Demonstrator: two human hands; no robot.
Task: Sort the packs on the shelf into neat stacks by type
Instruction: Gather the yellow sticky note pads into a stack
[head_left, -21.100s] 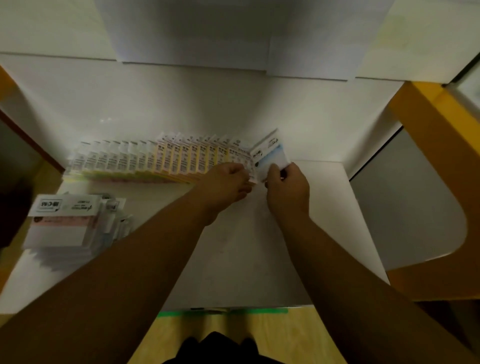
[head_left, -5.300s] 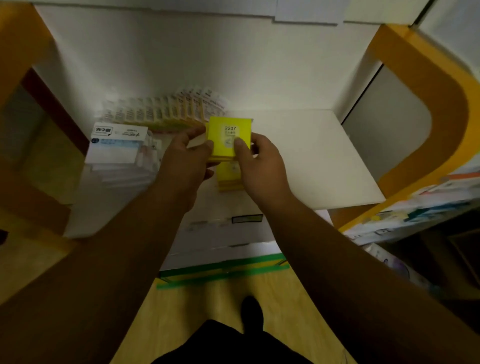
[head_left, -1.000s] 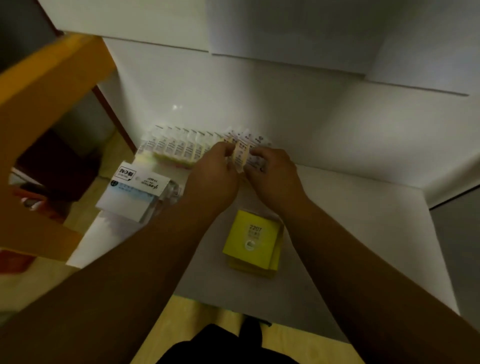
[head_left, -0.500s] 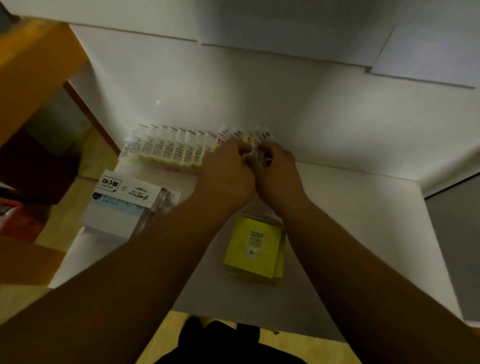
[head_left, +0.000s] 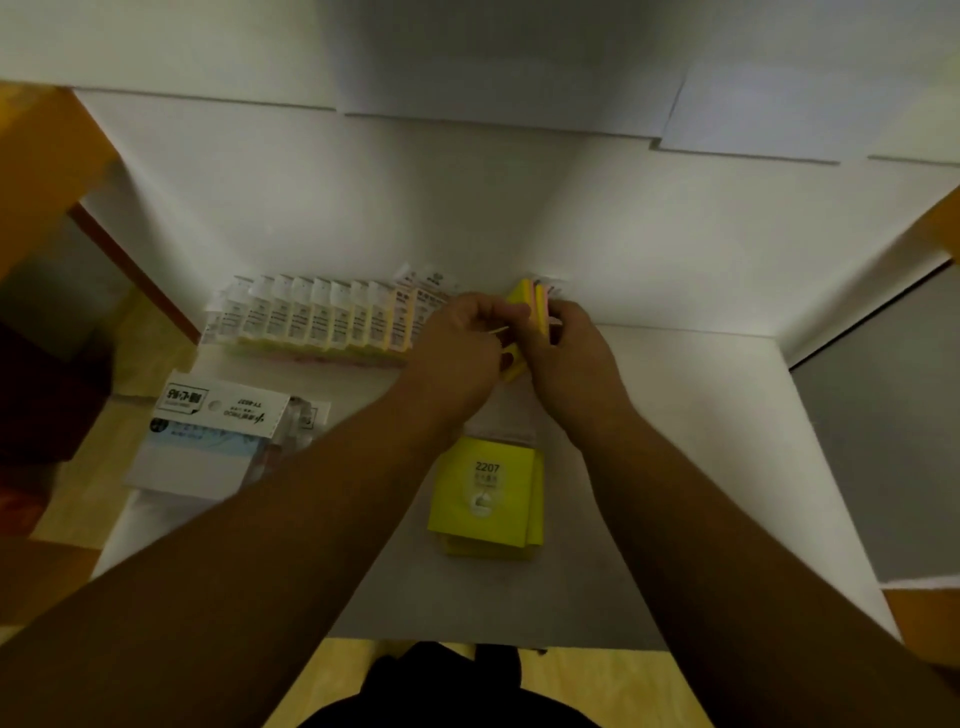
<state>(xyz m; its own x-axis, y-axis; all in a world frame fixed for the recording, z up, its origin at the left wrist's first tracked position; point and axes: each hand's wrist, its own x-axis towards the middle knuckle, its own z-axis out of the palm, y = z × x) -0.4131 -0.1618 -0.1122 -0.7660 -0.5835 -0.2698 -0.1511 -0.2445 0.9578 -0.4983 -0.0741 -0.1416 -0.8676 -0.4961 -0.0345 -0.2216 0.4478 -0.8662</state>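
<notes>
One bunch of yellow-and-pink packs (head_left: 527, 305) is being gripped between left hand (head_left: 457, 348) and right hand (head_left: 566, 358) at the shelf's (head_left: 701, 441) back edge, beside one row of packs (head_left: 322, 325); one yellow stack (head_left: 485, 493) and one white stack (head_left: 208, 441) are lying frontward.

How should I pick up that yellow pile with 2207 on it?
Come down from above and pinch the yellow pile by its left and right edges. It lies flat on the shelf, its packs slightly offset, so squeezing both sides should keep them together.

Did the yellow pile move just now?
No. The yellow pile stays put on the shelf, in front of the right end of the row of packs at the back wall.
</notes>
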